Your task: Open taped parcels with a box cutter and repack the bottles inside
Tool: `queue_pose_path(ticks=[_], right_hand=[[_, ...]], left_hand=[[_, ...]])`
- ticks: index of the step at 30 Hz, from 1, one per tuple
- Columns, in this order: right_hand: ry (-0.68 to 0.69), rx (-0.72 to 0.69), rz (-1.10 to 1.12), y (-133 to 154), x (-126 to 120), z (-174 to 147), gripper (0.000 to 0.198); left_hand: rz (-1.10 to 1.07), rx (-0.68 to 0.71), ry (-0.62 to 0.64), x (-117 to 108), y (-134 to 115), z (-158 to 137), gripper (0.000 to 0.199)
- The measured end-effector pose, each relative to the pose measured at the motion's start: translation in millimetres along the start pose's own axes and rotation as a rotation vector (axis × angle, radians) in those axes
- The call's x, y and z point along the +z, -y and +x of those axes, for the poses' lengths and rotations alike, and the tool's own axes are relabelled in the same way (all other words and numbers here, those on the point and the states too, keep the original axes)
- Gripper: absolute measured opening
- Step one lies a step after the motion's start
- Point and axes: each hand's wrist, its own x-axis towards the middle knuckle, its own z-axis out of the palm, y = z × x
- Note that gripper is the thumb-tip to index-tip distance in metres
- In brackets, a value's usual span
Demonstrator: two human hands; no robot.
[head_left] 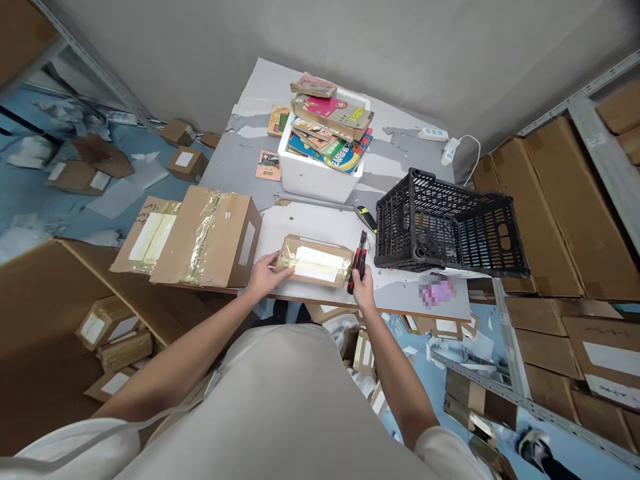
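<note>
A small cardboard box [317, 262], wrapped in shiny tape with a white label on top, lies near the table's front edge. My left hand [267, 275] grips its left end, thumb on the upper face and fingers around the side. In my right hand [363, 287] is a red-and-black box cutter [358, 267], held upright against the box's right end; whether its blade touches the tape cannot be made out. Just behind it lies a yellow-and-black utility knife [367, 218], beside a black plastic crate [445, 230].
A white bin [320, 177] piled with worn books [330, 123] stands at the back. Larger taped boxes [205, 237] sit left. A power strip [433, 134] lies behind the crate. Below left is a big open carton [120, 273] holding parcels. Shelving [545, 207] with boxes stands right.
</note>
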Motion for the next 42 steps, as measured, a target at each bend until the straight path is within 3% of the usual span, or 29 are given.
queue_pose_path(ticks=[4, 6, 8, 11, 14, 17, 20, 28, 36, 39, 42], right_hand=[[0.031, -0.012, -0.186, 21.2, -3.3, 24.8, 0.043], [0.058, -0.019, -0.250, 28.6, -5.3, 32.0, 0.043], [0.057, -0.081, -0.313, 38.2, -9.6, 35.0, 0.044], [0.115, -0.267, -0.464, 64.5, -14.3, 35.6, 0.045], [0.425, -0.442, -0.716, 101.6, -6.6, 37.9, 0.048], [0.715, -0.532, -1.031, 131.3, 10.9, 44.1, 0.058], [0.825, -0.565, -1.216, 142.7, 24.6, 51.7, 0.069], [0.881, -0.642, -1.256, 143.6, 34.1, 66.4, 0.069], [0.883, -0.614, -1.382, 145.3, 42.7, 58.9, 0.069], [0.897, -0.576, -1.431, 145.0, 38.3, 56.6, 0.068], [0.896, -0.543, -1.461, 144.6, 18.6, 54.2, 0.068]], left_hand=[[0.059, -0.085, -0.047, 4.2, -17.8, 16.3, 0.068], [0.083, -0.060, -0.129, 9.5, -19.1, 18.8, 0.065], [0.143, 0.124, -0.187, 14.7, -17.3, 16.7, 0.051], [0.231, 0.510, -0.063, 21.9, -11.4, 10.9, 0.026], [0.252, 0.674, 0.054, 28.2, -3.3, 9.0, 0.019], [0.242, 0.694, 0.050, 33.0, 3.6, 10.1, 0.020], [0.254, 0.699, 0.057, 35.1, 5.9, 11.1, 0.021], [0.221, 0.681, 0.053, 34.4, 2.4, 12.7, 0.024], [0.192, 0.641, 0.085, 34.0, 4.7, 15.4, 0.025], [0.198, 0.660, 0.083, 34.5, 6.2, 16.3, 0.026], [0.196, 0.674, 0.084, 34.9, 6.3, 16.6, 0.027]])
